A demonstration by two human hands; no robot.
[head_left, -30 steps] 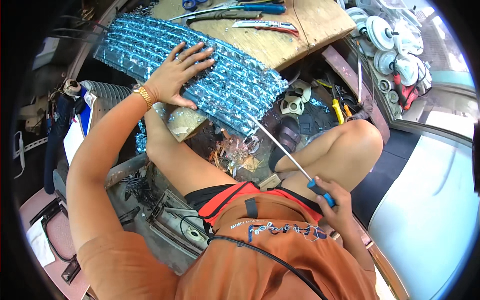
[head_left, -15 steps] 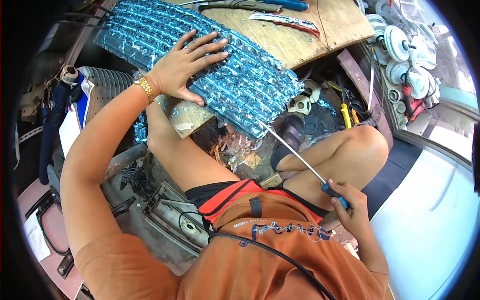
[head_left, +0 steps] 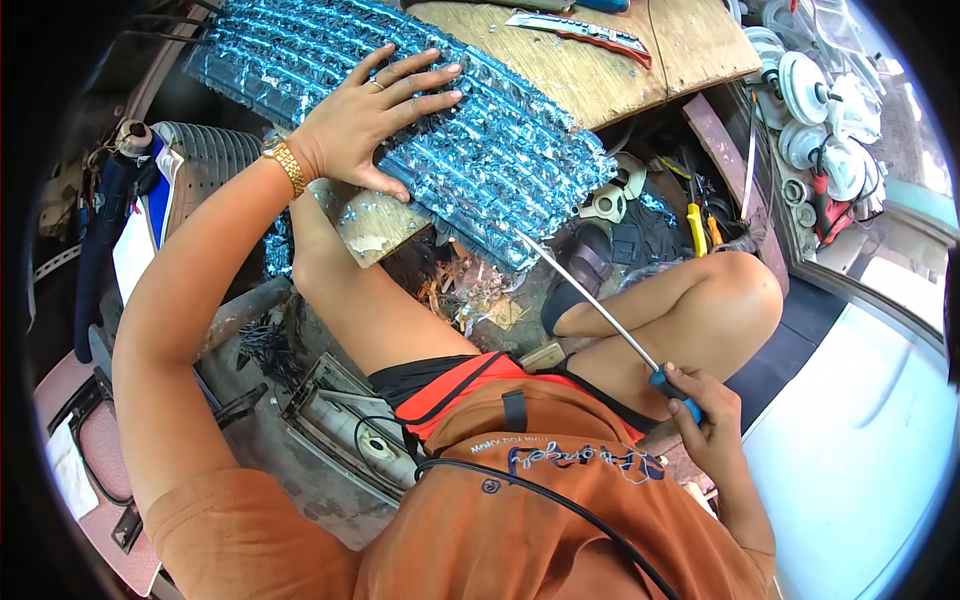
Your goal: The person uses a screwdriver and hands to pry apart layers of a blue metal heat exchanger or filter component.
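My left hand [head_left: 375,120] lies flat, fingers spread, on a blue finned metal slab [head_left: 470,150] that rests on a wooden board [head_left: 620,70]. A gold watch is on that wrist. My right hand [head_left: 700,415] grips the blue handle of a long screwdriver [head_left: 600,305]. Its steel shaft slants up and left, and the tip sits at the near edge of the finned slab. My bent knee [head_left: 720,300] lies under the shaft.
A utility knife [head_left: 580,28] lies on the board. White round fan parts [head_left: 820,100] pile at the upper right. Yellow-handled tools [head_left: 697,225] and a dark sandal [head_left: 585,255] sit below the board. A grey finned casing [head_left: 205,165] stands at the left, metal scraps [head_left: 470,290] in front.
The view has tilted, so the slab and board sit higher in frame. My left hand stays pressed on the slab. The screwdriver keeps its tip at the slab's near edge.
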